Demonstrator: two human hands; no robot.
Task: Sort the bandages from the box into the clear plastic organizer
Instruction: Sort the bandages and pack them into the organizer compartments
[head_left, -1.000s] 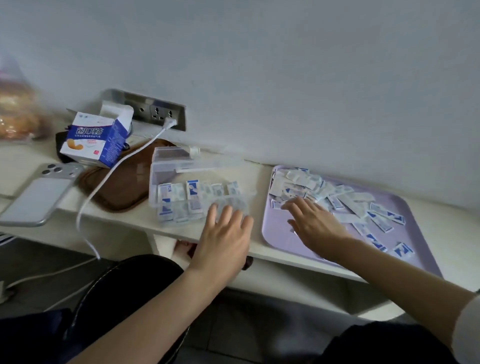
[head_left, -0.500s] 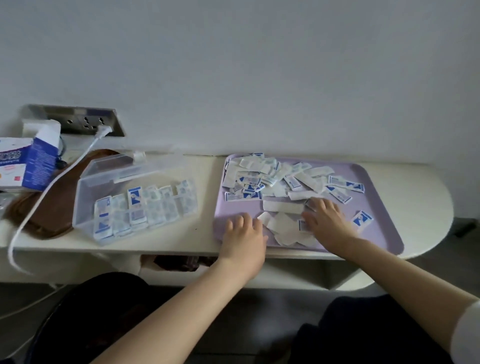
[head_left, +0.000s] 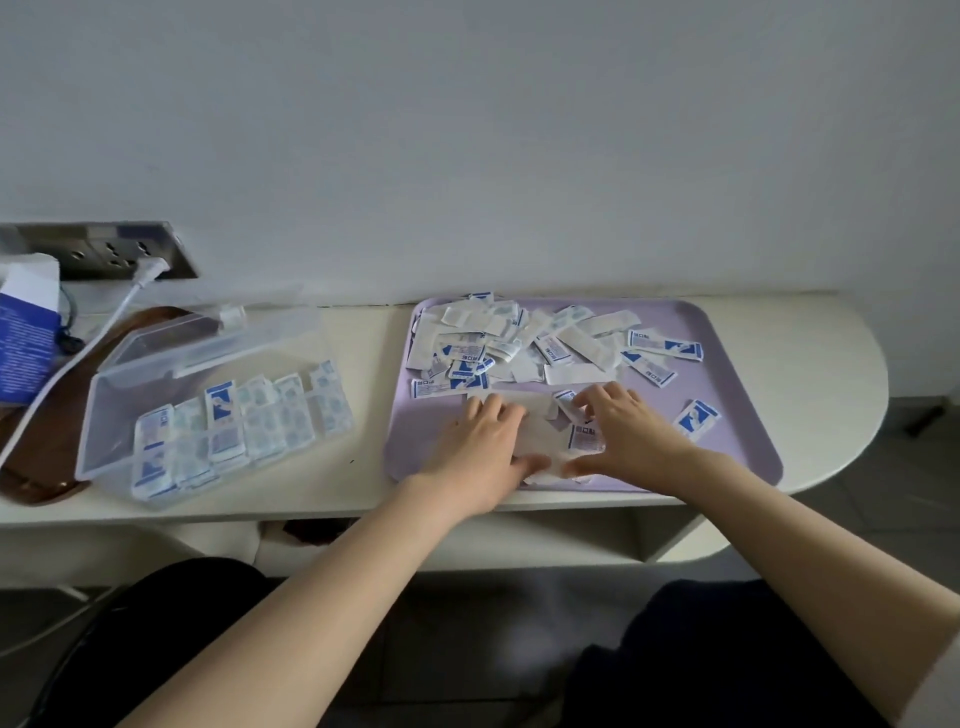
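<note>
At far L on the shelf (head_left: 363, 483), the bandage box (head_left: 26, 332) is cut off by the frame edge, print too blurred to read. Next, the clear organizer (head_left: 119, 415) sits w/ lid open, wrapped bandages (head_left: 221, 421) in its compartments; count unclear thru the plastic. Centre-R, the purple tray (head_left: 737, 364) holds the loose bandages (head_left: 519, 343). L hand (head_left: 483, 447) lies flat, fingers straight, on white wrappers (head_left: 535, 421) near the tray's front edge. R hand (head_left: 628, 436) is just beside it, fingers bent over a blue-print wrapper (head_left: 587, 436); can't tell if it grips.
</note>
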